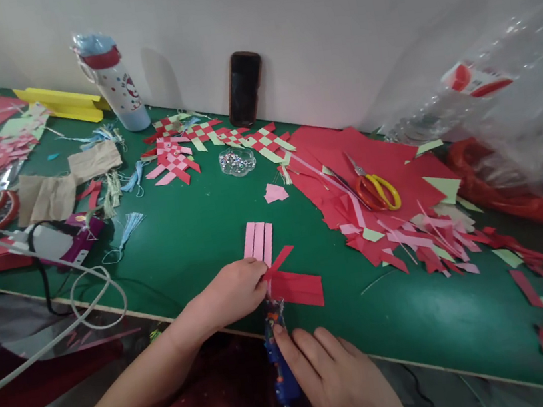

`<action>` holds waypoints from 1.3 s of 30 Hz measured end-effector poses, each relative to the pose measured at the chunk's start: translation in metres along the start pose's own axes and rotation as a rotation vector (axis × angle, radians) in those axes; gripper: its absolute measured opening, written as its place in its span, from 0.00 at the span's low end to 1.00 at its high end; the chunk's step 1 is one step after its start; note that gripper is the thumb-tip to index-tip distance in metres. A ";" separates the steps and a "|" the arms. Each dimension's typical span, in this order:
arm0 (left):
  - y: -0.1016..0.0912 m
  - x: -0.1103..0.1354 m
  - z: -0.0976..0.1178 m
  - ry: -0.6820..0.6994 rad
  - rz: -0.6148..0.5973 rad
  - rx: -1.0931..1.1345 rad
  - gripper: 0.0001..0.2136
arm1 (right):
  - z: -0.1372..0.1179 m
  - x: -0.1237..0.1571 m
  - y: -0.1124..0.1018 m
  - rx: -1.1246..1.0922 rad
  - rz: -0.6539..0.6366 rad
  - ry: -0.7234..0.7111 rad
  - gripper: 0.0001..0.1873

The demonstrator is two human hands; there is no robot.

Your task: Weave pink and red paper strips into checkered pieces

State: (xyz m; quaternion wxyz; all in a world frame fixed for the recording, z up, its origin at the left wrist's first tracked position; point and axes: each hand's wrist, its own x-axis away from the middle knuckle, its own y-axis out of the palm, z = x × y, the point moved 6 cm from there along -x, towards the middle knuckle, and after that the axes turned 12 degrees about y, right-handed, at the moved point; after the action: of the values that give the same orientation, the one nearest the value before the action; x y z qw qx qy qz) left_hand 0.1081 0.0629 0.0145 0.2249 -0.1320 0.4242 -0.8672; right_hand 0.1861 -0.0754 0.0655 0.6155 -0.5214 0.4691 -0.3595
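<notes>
Lower centre: our left hand point(236, 292) pinches red strips point(297, 287) crossing pink strips point(258, 240); right hand point(336, 373) grips glue gun point(280, 364). Best we press the crossing flat, nozzle close.

A green worktop point(195, 234) runs along a white wall. A dotted bottle point(116, 84) with a red lid stands at the back, and a dark phone point(245, 88) leans upright against the wall. Woven paper pieces point(211, 134) (red, pink and pale green) lie between them, just behind a clear dish of beads point(237, 161). Yellow-handled scissors point(375, 185) rest on red paper sheets point(324, 145), with cut scraps point(423, 239) spilling beside them. A crumpled plastic bag point(514, 95) sits far right. At left lie brown paper point(48, 194), blue tassels point(127, 234) and a looped white cable point(97, 295).
</notes>
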 end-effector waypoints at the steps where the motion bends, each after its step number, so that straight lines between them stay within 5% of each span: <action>1: 0.000 0.000 0.000 -0.002 -0.001 -0.001 0.07 | -0.001 0.000 0.000 0.005 -0.009 -0.009 0.22; 22: -0.001 0.000 0.003 -0.028 -0.022 -0.035 0.07 | -0.008 -0.001 -0.008 0.058 -0.065 -0.056 0.22; 32: -0.001 0.002 0.003 -0.018 -0.057 -0.022 0.07 | 0.042 0.035 -0.013 -0.151 0.131 0.169 0.26; 36: -0.006 0.007 0.004 0.045 -0.067 0.086 0.07 | 0.087 0.066 -0.017 -0.112 0.263 0.397 0.32; 39: -0.008 0.009 0.005 0.103 -0.084 0.148 0.09 | 0.135 0.091 -0.012 0.065 0.212 0.589 0.31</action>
State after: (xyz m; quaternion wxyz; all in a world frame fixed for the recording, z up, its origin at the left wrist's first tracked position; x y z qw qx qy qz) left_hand 0.0999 0.0593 0.0240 0.1752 -0.0877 0.3639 -0.9106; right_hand 0.3422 -0.1212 0.0608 0.5032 -0.3232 0.6674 -0.4437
